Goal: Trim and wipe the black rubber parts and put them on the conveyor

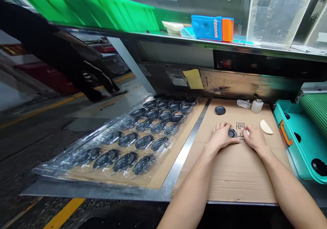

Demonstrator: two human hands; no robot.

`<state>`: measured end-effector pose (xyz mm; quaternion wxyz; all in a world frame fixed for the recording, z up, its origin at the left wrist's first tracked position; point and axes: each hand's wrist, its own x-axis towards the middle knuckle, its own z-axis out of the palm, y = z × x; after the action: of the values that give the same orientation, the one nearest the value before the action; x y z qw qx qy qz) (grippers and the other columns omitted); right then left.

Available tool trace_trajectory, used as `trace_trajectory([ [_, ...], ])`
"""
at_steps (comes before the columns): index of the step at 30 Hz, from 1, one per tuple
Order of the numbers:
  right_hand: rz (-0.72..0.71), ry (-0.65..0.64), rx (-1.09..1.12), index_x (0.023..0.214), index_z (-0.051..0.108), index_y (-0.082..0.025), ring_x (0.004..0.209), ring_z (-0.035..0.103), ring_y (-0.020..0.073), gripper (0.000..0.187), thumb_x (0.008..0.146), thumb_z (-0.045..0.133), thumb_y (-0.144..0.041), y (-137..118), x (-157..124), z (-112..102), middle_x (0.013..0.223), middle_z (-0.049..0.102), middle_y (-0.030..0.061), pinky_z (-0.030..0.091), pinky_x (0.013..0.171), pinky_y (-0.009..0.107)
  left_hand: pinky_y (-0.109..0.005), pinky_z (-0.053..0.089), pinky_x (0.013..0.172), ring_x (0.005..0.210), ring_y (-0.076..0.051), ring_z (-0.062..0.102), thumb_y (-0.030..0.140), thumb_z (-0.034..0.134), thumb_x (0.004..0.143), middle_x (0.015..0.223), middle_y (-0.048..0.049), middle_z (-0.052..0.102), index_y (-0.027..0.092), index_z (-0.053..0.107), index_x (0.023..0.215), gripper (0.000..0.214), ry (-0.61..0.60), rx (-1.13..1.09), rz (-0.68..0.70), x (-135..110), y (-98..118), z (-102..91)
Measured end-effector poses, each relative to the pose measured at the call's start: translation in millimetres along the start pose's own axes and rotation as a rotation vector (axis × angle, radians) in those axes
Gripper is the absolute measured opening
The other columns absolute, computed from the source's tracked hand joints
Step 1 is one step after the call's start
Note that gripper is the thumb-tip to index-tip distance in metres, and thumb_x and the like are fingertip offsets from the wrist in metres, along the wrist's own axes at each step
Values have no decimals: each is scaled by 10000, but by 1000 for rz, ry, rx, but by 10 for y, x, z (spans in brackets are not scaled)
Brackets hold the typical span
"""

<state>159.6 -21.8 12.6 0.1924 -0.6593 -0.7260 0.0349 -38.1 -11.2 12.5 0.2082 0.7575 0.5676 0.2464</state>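
You are working at a steel-edged counter, on a flattened cardboard sheet, with a teal plastic bin standing to its right. Left of the sheet, a film-covered board is carrying rows of black discs: about 24, though glare on the film is making the count uncertain. Your left hand is curling closed around a single black disc near the sheet's centre, while your right hand is pinching a small white wad against that disc's edge. Keep the disc steady and flat on the cardboard while working around its rim. Also counted on the sheet: 1 further black disc, 1 white bottle, 1 cream half-moon sponge, 1 crumpled tissue.
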Motion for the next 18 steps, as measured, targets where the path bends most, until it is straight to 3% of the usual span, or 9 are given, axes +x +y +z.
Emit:
trace_trajectory([
  [5, 11, -18, 11, 987, 648, -246, 932, 652, 192, 199, 974, 490, -366, -2, -13, 26, 1021, 722, 39, 392, 751, 271, -404, 426, 1041, 1202, -344, 548, 401, 787, 693, 1233, -137, 632, 212, 675, 1200, 552, -80, -3, 42, 58, -124, -69],
  [10, 34, -33, 57, 1003, 640, -241, 945, 651, 190, 207, 981, 474, -364, 7, -20, 90, 1055, 717, 48, 382, 720, 268, -440, 385, 1103, 1287, -353, 508, 261, 699, 744, 1387, -164, 566, 176, 468, 1471, 767, 109, 159, 17, 647, -345, -463],
  [14, 61, -44, 93, 1019, 639, -244, 942, 656, 190, 203, 974, 468, -344, 1, -29, 111, 1073, 717, 48, 396, 718, 275, -384, 436, 1040, 1210, -318, 589, 187, 725, 664, 1354, -150, 613, 190, 278, 1586, 1024, -71, 257, -7, 1181, -453, -790],
  [18, 73, -62, 105, 1033, 638, -251, 926, 666, 196, 205, 974, 461, -336, -25, -46, 104, 1082, 717, 46, 417, 731, 286, -316, 464, 992, 1198, -297, 624, 229, 764, 622, 1384, -164, 613, 154, 326, 1565, 1043, -271, 295, -40, 1449, -501, -782],
])
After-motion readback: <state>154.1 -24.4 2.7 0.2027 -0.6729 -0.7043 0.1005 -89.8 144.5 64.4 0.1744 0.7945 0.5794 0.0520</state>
